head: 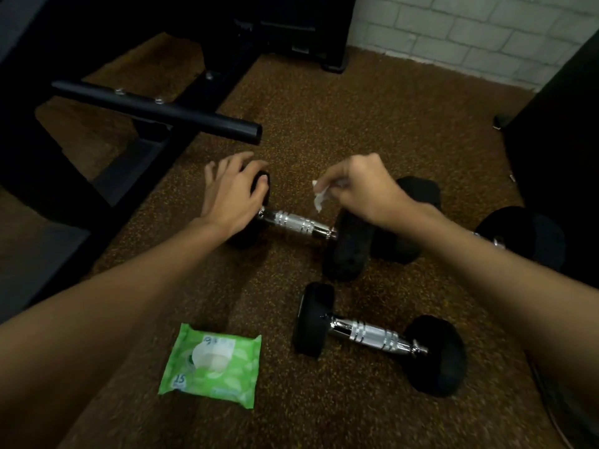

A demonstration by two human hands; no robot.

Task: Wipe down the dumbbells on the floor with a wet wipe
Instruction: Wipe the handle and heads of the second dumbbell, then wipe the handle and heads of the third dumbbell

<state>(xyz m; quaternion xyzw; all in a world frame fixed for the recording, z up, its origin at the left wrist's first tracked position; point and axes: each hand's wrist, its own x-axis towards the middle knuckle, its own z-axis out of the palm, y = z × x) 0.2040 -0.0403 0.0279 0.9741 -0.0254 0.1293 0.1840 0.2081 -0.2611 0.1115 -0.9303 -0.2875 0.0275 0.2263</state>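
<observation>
Left hand flat, fingers spread, resting on left rubber head of far dumbbell. Right hand pinches crumpled white wet wipe; wipe hangs just above that dumbbell's chrome handle, contact unclear. On brown speckled floor, near dumbbell lies untouched, closer to camera. Behind right forearm, third dumbbell partly hidden. At lower left, green wipes pack on floor beside near dumbbell. At left, black bench frame; behind, white brick wall.
</observation>
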